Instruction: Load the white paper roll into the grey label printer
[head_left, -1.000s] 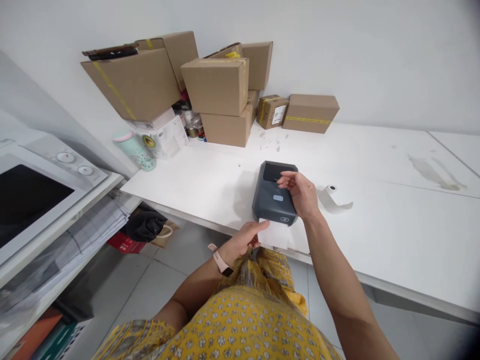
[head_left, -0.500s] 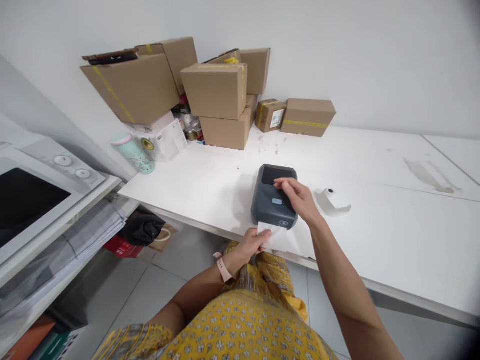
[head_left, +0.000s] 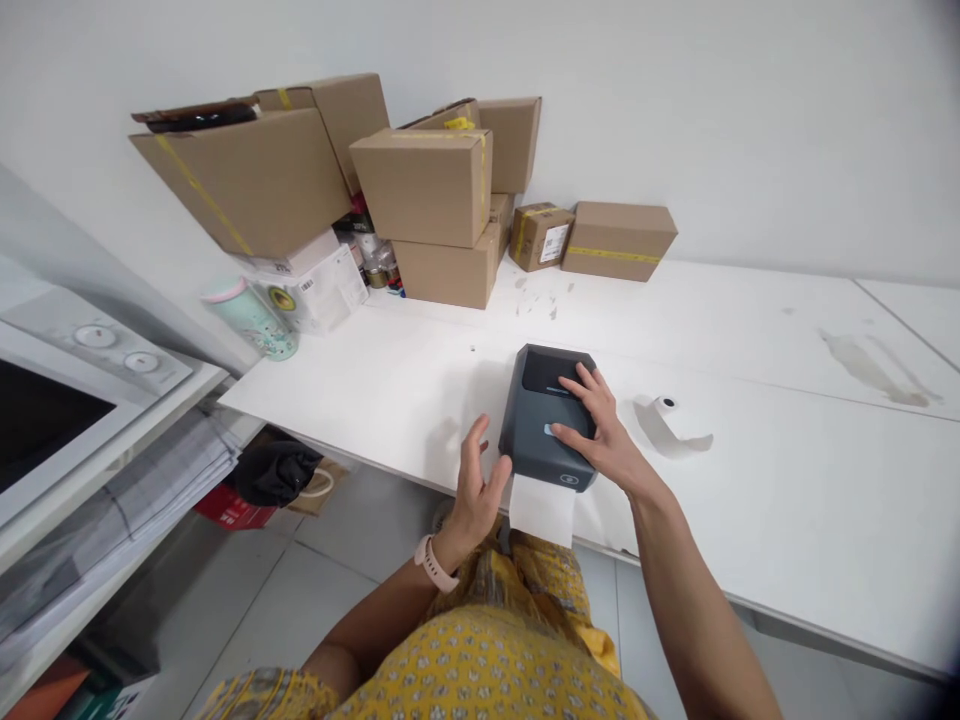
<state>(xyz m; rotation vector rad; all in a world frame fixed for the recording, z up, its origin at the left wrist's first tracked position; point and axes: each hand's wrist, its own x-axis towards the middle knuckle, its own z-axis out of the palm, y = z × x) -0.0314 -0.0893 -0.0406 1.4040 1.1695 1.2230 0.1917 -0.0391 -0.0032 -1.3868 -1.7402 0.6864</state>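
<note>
A dark grey label printer (head_left: 534, 432) sits near the front edge of the white table (head_left: 787, 480). A white paper label (head_left: 541, 508) hangs out of its front slot over the table edge. My right hand (head_left: 596, 425) lies flat on the printer's lid, fingers spread. My left hand (head_left: 474, 490) is open beside the printer's left side, thumb against its lower corner, fingers raised and holding nothing. A pink watch (head_left: 433, 562) is on that wrist.
A small white paper roll (head_left: 664, 420) lies right of the printer. Several cardboard boxes (head_left: 424, 185) are stacked at the back left against the wall, with a mint tumbler (head_left: 247, 315) beside them. A microwave (head_left: 52, 400) stands on a shelf at the left.
My left hand has let go of the label and risen to the printer's left side, opening. My right hand has flattened onto the lid. The view has shifted slightly left.
</note>
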